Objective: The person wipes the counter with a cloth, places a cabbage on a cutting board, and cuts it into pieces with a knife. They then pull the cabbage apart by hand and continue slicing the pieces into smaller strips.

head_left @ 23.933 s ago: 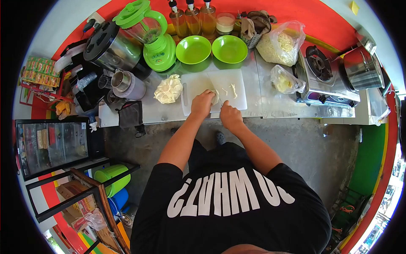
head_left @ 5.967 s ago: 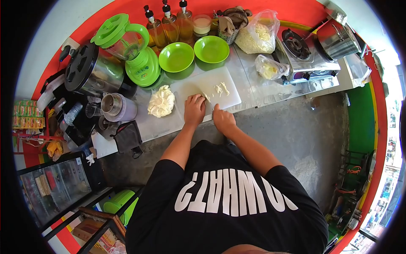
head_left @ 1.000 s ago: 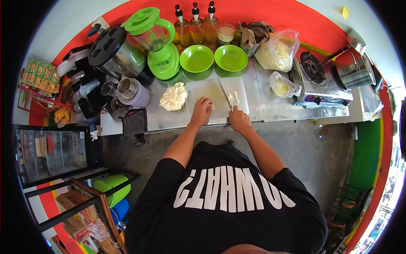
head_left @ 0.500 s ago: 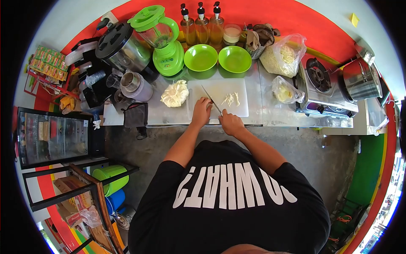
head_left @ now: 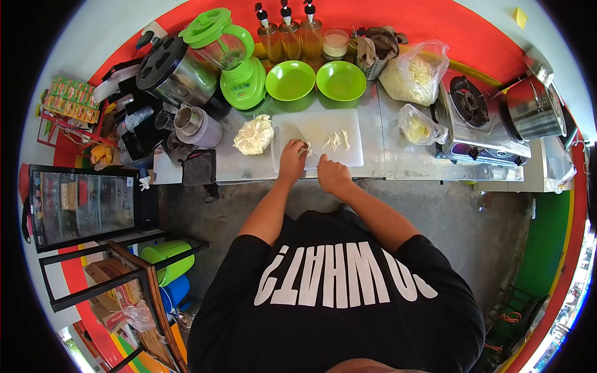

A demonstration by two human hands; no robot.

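My right hand [head_left: 334,174] is closed round the handle of a knife [head_left: 303,135], whose blade slants up and left over the white cutting board [head_left: 349,120]. Close to the blade, on its left, my left hand [head_left: 292,161] has its fingers bent down on the board. A small pale piece of cabbage [head_left: 308,147] shows at those fingertips, mostly hidden by them. Right of the blade lie thin pale cabbage strips [head_left: 336,141]. The cut, pale cabbage [head_left: 254,135] sits on the metal counter just left of the board.
Behind the board stand two green bowls [head_left: 341,81], a green blender [head_left: 243,83] and several pump bottles [head_left: 290,41]. Bags of pale shreds [head_left: 415,78] and of something yellowish [head_left: 418,127] lie to the right, beside a gas stove [head_left: 467,102]. A steel cup [head_left: 189,119] stands left.
The whole view has shifted slightly. A pale piece now shows between my left fingertips and the blade. My right hand keeps its hold on the knife; the strips look the same.
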